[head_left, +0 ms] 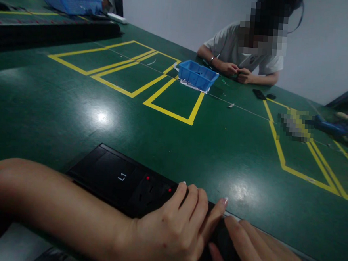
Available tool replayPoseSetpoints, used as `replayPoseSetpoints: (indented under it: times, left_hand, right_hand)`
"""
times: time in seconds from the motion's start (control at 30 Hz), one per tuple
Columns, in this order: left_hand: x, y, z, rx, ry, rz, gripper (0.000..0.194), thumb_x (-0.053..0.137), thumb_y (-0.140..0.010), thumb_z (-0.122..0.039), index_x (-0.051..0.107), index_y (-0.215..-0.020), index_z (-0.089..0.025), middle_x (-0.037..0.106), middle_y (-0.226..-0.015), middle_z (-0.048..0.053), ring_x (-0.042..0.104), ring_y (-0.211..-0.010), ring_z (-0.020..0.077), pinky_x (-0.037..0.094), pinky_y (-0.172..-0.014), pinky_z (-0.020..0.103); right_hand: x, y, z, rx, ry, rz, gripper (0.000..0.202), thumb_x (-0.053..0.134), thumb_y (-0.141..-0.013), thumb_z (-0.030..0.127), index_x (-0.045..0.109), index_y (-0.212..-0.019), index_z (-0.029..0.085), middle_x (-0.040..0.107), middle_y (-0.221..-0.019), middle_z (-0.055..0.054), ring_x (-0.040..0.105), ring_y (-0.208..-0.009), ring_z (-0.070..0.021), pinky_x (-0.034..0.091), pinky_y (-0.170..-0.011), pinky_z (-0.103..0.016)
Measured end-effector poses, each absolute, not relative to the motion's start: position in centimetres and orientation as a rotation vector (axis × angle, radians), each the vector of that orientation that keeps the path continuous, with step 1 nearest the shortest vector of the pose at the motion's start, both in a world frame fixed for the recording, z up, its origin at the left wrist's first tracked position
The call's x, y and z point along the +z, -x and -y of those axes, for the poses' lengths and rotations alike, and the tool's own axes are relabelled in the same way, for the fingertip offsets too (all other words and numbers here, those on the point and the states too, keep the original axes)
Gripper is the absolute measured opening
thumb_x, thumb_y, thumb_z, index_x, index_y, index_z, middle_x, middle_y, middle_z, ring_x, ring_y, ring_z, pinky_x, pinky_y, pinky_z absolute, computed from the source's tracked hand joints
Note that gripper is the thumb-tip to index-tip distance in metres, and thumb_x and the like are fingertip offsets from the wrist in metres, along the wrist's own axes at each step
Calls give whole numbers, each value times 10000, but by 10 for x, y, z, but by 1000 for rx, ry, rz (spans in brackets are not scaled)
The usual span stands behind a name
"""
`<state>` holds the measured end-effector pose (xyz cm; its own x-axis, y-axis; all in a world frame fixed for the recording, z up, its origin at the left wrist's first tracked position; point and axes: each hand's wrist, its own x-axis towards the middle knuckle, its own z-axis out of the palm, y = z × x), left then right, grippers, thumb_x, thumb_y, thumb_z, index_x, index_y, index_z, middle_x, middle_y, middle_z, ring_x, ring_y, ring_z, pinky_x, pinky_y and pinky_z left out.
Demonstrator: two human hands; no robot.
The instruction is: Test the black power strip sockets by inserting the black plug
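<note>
In the head view, the left hand (174, 228) at 6 o'clock lies over a black panel (108, 173) marked L1, fingers bent at its far edge; the right hand (265, 250) lies near 5 o'clock, and whether either grips anything cannot be told. The panel rests on the green surface (214, 157), its lettered end toward 8 o'clock. At 1 o'clock sits a blue basket (192, 77).

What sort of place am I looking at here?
Probably a workshop or assembly room: a big green table marked with yellow outlines, a blue plastic basket standing on it, and a person leaning on the far side, hands together.
</note>
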<state>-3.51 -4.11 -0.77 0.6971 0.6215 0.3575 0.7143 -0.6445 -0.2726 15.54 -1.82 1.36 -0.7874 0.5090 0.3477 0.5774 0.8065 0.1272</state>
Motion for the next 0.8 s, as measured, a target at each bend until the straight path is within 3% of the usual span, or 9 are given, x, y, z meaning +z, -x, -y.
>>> replayPoseSetpoints:
  times: [0.8]
  left_hand:
    - [-5, 36, 40, -327, 2511, 1025, 464, 291, -904, -216, 320, -1299, 26, 585, -1041, 192, 568, -929, 300, 450, -757, 408]
  right_hand:
    - [12, -157, 21, -355, 859, 2692, 217, 431, -824, 272, 551, -934, 128, 606, -640, -34, 584, -507, -143, 458, -458, -236]
